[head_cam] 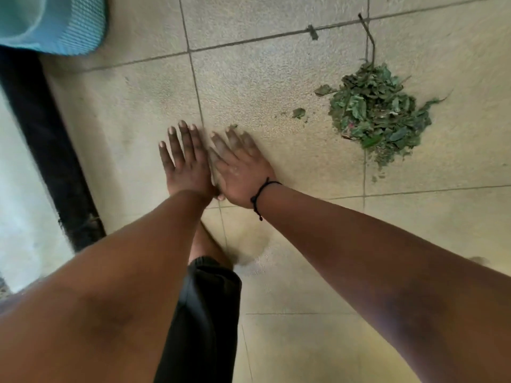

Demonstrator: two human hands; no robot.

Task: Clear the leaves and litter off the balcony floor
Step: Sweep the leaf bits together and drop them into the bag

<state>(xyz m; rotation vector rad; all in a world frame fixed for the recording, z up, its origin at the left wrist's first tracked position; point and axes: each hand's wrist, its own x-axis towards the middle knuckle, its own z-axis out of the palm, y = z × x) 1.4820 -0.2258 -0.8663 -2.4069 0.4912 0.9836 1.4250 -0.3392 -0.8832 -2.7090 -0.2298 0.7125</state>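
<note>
A pile of green leaves point(378, 111) lies on the beige tiled floor point(276, 78) at the right, with a thin twig point(369, 37) sticking out behind it. A loose leaf point(299, 113) and small crumbs lie between the pile and my hands. My left hand point(185, 158) and my right hand point(242, 164) are held side by side above the floor, left of the pile, fingers straight and spread, holding nothing. The right hand is blurred and wears a black cord at the wrist.
A light blue ribbed basin point(55, 23) stands at the top left. A dark threshold strip point(47, 139) runs along the left edge of the tiles. A small dark scrap point(312, 31) lies on a grout line at the back. My leg in black shorts point(204, 313) is below.
</note>
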